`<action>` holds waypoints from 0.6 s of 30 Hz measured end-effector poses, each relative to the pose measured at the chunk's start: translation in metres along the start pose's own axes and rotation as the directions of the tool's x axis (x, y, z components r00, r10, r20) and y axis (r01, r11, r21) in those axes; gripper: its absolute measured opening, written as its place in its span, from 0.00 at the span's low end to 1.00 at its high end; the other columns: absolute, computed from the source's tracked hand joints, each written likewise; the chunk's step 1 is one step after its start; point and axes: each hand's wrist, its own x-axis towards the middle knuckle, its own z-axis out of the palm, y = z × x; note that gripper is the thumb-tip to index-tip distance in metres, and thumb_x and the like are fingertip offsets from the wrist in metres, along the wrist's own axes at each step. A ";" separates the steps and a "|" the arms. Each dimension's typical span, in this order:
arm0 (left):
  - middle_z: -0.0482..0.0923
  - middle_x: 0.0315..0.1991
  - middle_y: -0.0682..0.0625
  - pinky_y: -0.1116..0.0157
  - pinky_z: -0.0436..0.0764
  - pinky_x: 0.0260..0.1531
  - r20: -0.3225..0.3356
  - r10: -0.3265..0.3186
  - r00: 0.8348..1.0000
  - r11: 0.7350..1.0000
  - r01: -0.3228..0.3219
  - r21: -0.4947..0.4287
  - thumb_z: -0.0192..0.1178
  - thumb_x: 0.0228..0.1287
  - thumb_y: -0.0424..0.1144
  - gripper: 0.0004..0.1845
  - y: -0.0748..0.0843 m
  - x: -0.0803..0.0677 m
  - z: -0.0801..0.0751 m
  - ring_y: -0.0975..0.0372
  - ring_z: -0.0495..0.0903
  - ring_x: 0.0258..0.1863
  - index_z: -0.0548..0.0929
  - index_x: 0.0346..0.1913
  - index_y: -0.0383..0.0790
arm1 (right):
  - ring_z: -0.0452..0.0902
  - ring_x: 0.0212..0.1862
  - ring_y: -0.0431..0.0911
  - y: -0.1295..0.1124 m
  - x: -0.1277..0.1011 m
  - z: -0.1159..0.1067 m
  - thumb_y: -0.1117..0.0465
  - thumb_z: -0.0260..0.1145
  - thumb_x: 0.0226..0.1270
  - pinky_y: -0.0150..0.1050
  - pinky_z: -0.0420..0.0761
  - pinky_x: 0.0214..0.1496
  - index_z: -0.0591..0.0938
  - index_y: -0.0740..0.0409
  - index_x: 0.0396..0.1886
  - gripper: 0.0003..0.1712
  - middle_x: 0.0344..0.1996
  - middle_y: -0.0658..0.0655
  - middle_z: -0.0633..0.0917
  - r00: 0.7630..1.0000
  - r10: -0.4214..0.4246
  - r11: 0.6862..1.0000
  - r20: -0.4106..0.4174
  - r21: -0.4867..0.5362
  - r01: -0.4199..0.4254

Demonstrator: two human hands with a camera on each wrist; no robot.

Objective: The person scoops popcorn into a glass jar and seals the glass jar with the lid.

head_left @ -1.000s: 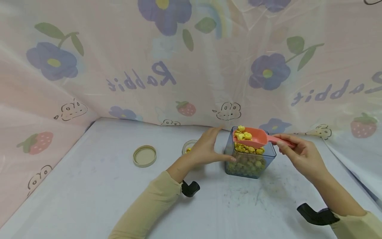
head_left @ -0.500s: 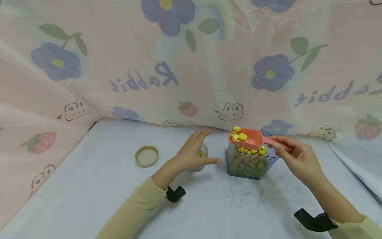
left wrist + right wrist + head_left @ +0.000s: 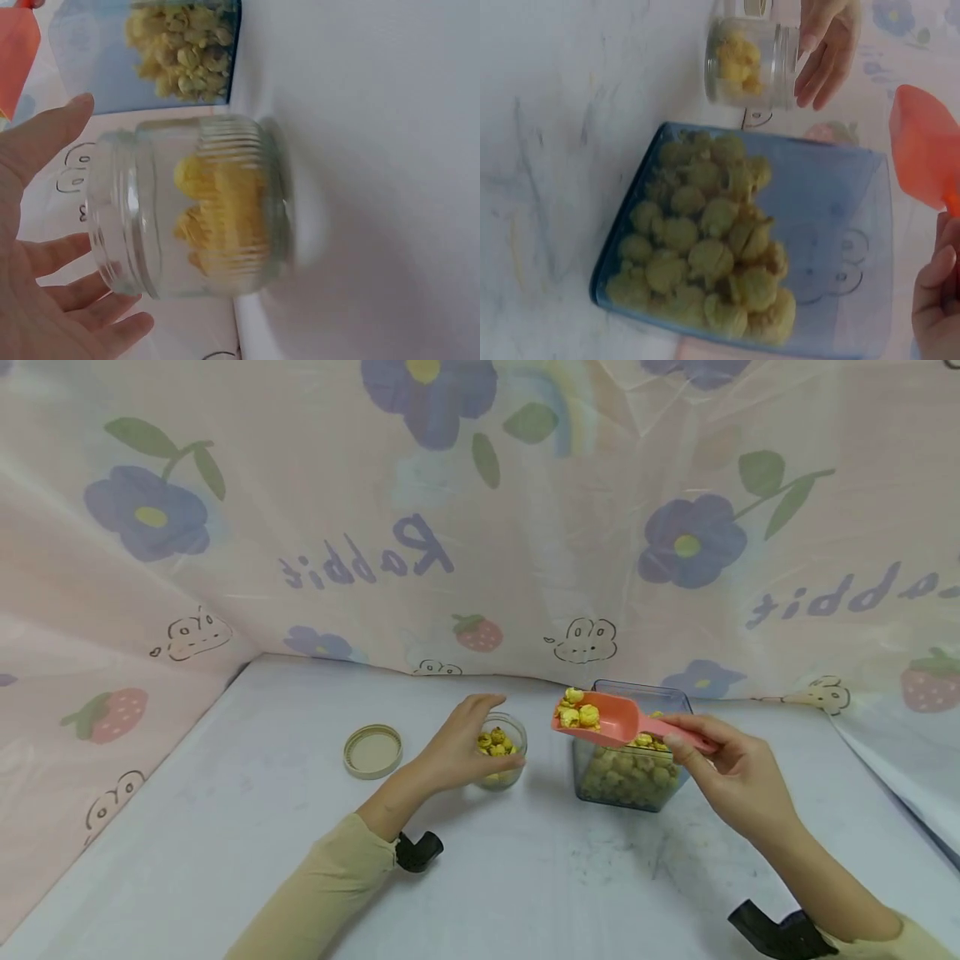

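My right hand [image 3: 738, 777] grips the handle of a coral-pink scoop [image 3: 617, 720], which carries several pieces of yellow popcorn [image 3: 577, 716] in its front. The scoop hangs over the left side of a clear bluish square container [image 3: 832, 195], partly filled with popcorn. My left hand [image 3: 457, 747] is spread around the mouth of a small glass jar [image 3: 150, 217]. In the left wrist view its thumb stands apart from the glass, and the other fingers reach behind the rim. Some popcorn [image 3: 225, 217] lies in the bottom of the jar, which stands upright on the table.
A round beige lid [image 3: 372, 752] lies on the white table [image 3: 517, 885], left of the jar. Behind the table hangs a pale printed curtain [image 3: 510, 560] with flowers and rabbits. The container stands close to that curtain.
The scoop of popcorn has moved left from over the container's middle, toward the jar. My left hand has moved left from beside the container to the jar, which now shows more fully.
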 end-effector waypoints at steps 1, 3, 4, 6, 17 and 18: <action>0.59 0.71 0.43 0.51 0.62 0.69 0.004 -0.004 1.000 1.000 0.004 -0.009 0.71 0.53 0.52 0.47 -0.002 -0.001 0.000 0.51 0.58 0.71 0.60 0.72 0.40 | 0.75 0.30 0.34 -0.001 -0.001 0.002 0.75 0.61 0.64 0.27 0.71 0.23 0.79 0.73 0.49 0.14 0.39 0.35 0.83 1.000 -0.012 1.000 -0.002 0.004 0.012; 0.59 0.70 0.42 0.50 0.62 0.68 0.005 -0.007 1.000 1.000 0.007 -0.022 0.72 0.52 0.52 0.47 -0.005 -0.002 -0.001 0.50 0.59 0.70 0.61 0.71 0.39 | 0.76 0.31 0.33 -0.002 -0.002 0.005 0.76 0.61 0.63 0.27 0.72 0.23 0.79 0.74 0.49 0.14 0.40 0.34 0.82 1.000 -0.027 1.000 -0.007 0.006 0.027; 0.59 0.70 0.42 0.50 0.62 0.68 0.005 -0.009 1.000 0.999 0.009 -0.031 0.72 0.52 0.51 0.47 -0.006 -0.002 -0.001 0.50 0.59 0.70 0.61 0.71 0.39 | 0.77 0.32 0.33 -0.003 -0.004 0.006 0.76 0.61 0.63 0.26 0.72 0.24 0.80 0.73 0.49 0.14 0.41 0.34 0.82 1.000 -0.029 1.000 -0.009 0.001 0.029; 0.59 0.70 0.42 0.50 0.62 0.68 0.009 -0.020 1.000 0.999 0.020 -0.042 0.72 0.52 0.51 0.47 -0.009 -0.003 -0.001 0.50 0.59 0.70 0.61 0.71 0.39 | 0.78 0.34 0.32 -0.004 -0.006 0.009 0.76 0.62 0.62 0.24 0.74 0.25 0.80 0.72 0.49 0.14 0.42 0.33 0.81 0.999 -0.029 1.000 -0.015 -0.011 0.029; 0.60 0.69 0.42 0.50 0.61 0.69 0.040 -0.039 0.998 0.996 0.042 -0.078 0.71 0.54 0.50 0.45 -0.020 -0.008 0.000 0.51 0.59 0.70 0.61 0.71 0.37 | 0.79 0.36 0.30 -0.009 -0.015 0.023 0.74 0.64 0.62 0.19 0.77 0.32 0.81 0.68 0.50 0.16 0.43 0.31 0.79 0.998 0.014 0.999 -0.055 -0.031 -0.015; 0.60 0.69 0.42 0.49 0.61 0.69 0.043 -0.039 0.998 0.996 0.043 -0.085 0.70 0.54 0.50 0.45 -0.021 -0.008 0.000 0.51 0.59 0.70 0.61 0.71 0.37 | 0.79 0.37 0.29 -0.009 -0.015 0.024 0.73 0.64 0.62 0.19 0.78 0.34 0.81 0.68 0.50 0.15 0.43 0.31 0.79 0.998 0.018 0.999 -0.055 -0.036 -0.020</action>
